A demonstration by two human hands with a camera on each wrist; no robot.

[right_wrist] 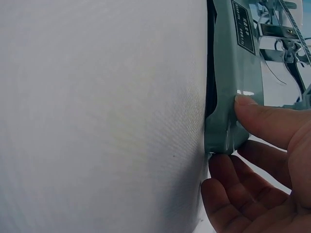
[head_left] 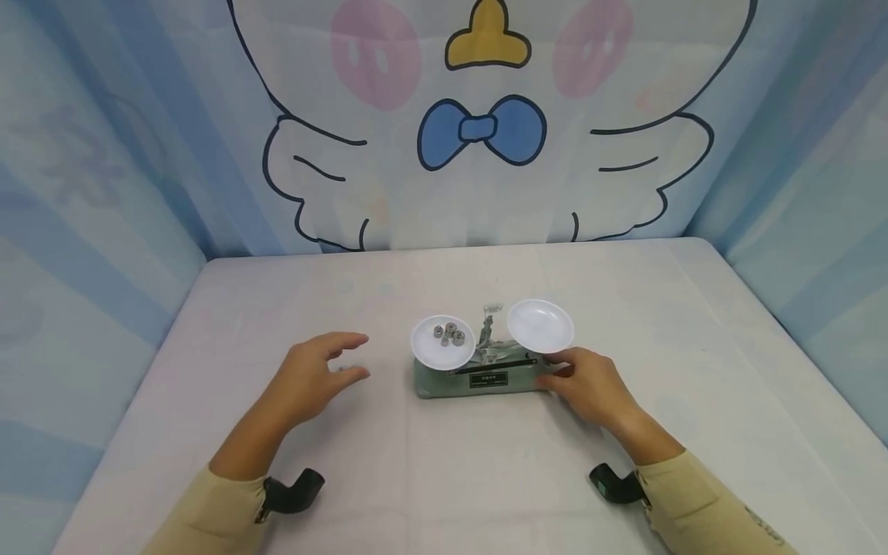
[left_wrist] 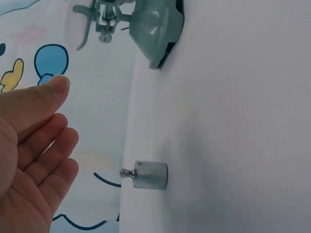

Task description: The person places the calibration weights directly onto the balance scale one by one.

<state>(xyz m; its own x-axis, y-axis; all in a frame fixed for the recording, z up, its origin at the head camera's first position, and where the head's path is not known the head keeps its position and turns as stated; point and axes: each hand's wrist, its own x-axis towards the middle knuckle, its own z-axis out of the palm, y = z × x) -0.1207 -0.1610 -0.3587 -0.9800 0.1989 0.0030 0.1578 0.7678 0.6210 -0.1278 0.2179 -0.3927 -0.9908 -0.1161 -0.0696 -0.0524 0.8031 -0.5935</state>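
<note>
The grey-green balance scale sat mid-table, two white pans on top (small weights in the left one). The right hand gripped its base end at three o'clock. The left hand, fingers loosely spread, hovered over a metal weight at nine o'clock.

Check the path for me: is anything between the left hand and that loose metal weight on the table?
Nothing visible. The left hand hovers open beside the weight, apart from it, with only bare table between them.
</note>
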